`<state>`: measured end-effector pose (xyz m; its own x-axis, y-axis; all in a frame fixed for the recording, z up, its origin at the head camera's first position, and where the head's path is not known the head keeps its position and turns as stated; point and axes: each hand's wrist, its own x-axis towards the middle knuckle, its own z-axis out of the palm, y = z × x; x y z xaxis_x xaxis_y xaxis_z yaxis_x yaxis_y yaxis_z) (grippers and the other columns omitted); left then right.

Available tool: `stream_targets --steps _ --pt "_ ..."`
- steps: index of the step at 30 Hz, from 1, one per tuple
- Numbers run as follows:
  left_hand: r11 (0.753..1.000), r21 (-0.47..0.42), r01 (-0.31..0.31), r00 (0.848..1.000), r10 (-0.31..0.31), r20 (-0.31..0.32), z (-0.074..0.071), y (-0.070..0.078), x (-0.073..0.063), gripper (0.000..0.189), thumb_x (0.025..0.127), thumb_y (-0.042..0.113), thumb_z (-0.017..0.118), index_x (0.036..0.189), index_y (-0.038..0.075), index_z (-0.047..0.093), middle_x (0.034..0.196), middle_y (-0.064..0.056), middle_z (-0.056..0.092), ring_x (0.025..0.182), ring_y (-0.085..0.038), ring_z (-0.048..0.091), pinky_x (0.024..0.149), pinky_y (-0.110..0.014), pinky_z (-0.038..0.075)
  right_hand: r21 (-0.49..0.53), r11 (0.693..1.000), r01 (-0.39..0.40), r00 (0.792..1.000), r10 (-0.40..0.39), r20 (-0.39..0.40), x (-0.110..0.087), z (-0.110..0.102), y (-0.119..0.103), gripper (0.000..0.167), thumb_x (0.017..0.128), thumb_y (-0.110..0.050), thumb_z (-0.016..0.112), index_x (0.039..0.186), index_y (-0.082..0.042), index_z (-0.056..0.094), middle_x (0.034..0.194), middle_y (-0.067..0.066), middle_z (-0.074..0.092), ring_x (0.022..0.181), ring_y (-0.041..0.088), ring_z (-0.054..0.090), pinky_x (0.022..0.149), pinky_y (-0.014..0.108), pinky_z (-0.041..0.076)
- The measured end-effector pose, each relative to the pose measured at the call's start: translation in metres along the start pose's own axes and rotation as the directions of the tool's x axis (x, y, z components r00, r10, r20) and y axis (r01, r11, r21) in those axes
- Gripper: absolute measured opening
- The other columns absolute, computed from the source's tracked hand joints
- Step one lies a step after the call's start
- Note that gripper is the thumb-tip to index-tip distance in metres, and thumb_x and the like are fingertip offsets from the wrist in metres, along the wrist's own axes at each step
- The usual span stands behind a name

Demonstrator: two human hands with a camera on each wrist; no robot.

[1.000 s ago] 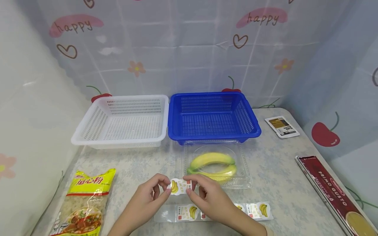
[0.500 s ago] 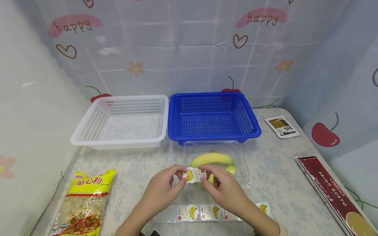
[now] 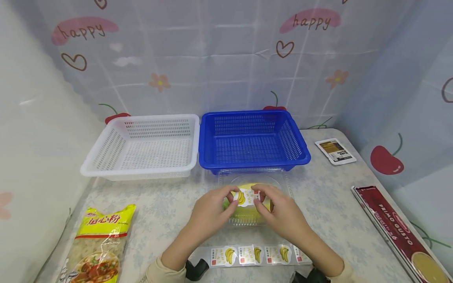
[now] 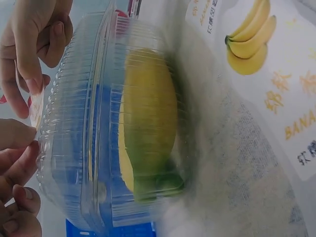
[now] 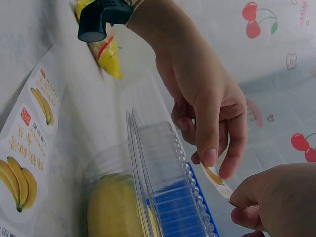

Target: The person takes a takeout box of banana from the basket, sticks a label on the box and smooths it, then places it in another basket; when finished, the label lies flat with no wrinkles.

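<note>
A white sticker [image 3: 246, 197] with a banana picture is stretched between my two hands, held just over a clear plastic clamshell box [image 4: 69, 123]. My left hand [image 3: 209, 212] pinches its left edge between thumb and fingers. On the opposite edge, my right hand [image 3: 286, 214] has the same thumb-and-finger pinch. In the left wrist view the sticker lies close against the lid's top. Yellow bananas [image 4: 148, 118] with green ends show inside the closed box. Below the hands lies a strip of similar banana stickers [image 3: 226, 256], partly covered by the right forearm.
Behind the box stand a white basket [image 3: 139, 173] and a blue basket [image 3: 255, 163]. A yellow-topped food bag [image 3: 100, 243] lies at left. At right are a red spaghetti pack [image 3: 393, 224] and a small flat white packet [image 3: 335, 151].
Both hands have carried the sticker forward and to the right, from in front of the clamshell box to over its lid. More of the sticker strip's middle now shows. The head view has shifted slightly.
</note>
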<state>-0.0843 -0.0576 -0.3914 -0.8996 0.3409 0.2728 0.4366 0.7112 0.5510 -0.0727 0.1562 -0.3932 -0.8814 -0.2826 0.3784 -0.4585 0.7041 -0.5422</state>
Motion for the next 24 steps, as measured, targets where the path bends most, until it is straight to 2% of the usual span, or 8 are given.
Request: stream_targets --steps 6,13,18,24 --pt "0.998 0.061 -0.007 1.0 0.007 0.013 0.007 0.007 0.015 0.027 0.093 0.024 0.067 0.119 0.019 0.069 0.085 0.012 0.067 0.066 -0.006 0.05 0.052 -0.019 0.039 -0.082 0.996 -0.035 0.999 0.036 0.001 0.007 -0.004 0.009 0.031 0.091 -0.016 0.07 0.121 -0.017 0.067 0.088 -0.009 0.063 0.053 -0.001 0.038 0.048 0.019 0.038" --pt "0.99 0.139 -0.014 1.0 0.014 0.005 0.016 0.01 0.028 0.029 0.092 0.022 0.068 0.121 0.019 0.069 0.085 0.011 0.068 0.078 -0.011 0.059 0.055 -0.02 0.042 -0.127 0.99 -0.064 0.998 0.067 0.014 0.015 -0.003 0.02 0.031 0.092 -0.019 0.069 0.122 -0.016 0.067 0.088 -0.006 0.064 0.055 0.003 0.038 0.049 0.02 0.037" --pt "0.984 0.178 -0.024 0.999 0.027 -0.017 0.024 0.007 0.034 0.029 0.092 0.021 0.067 0.121 0.019 0.07 0.083 0.01 0.066 0.079 -0.012 0.059 0.056 -0.02 0.043 -0.149 0.986 -0.078 0.996 0.082 0.02 0.019 -0.002 0.026 0.031 0.093 -0.02 0.068 0.123 -0.015 0.066 0.088 -0.006 0.064 0.058 0.005 0.042 0.053 0.021 0.038" --pt "0.98 0.197 -0.02 0.999 0.028 -0.035 0.029 0.007 0.038 0.029 0.091 0.021 0.066 0.12 0.019 0.07 0.082 0.009 0.066 0.079 -0.013 0.059 0.056 -0.021 0.043 -0.169 0.98 -0.105 0.993 0.114 0.045 0.022 -0.001 0.03 0.033 0.094 -0.022 0.067 0.125 -0.015 0.065 0.088 -0.006 0.063 0.057 0.005 0.04 0.051 0.022 0.037"
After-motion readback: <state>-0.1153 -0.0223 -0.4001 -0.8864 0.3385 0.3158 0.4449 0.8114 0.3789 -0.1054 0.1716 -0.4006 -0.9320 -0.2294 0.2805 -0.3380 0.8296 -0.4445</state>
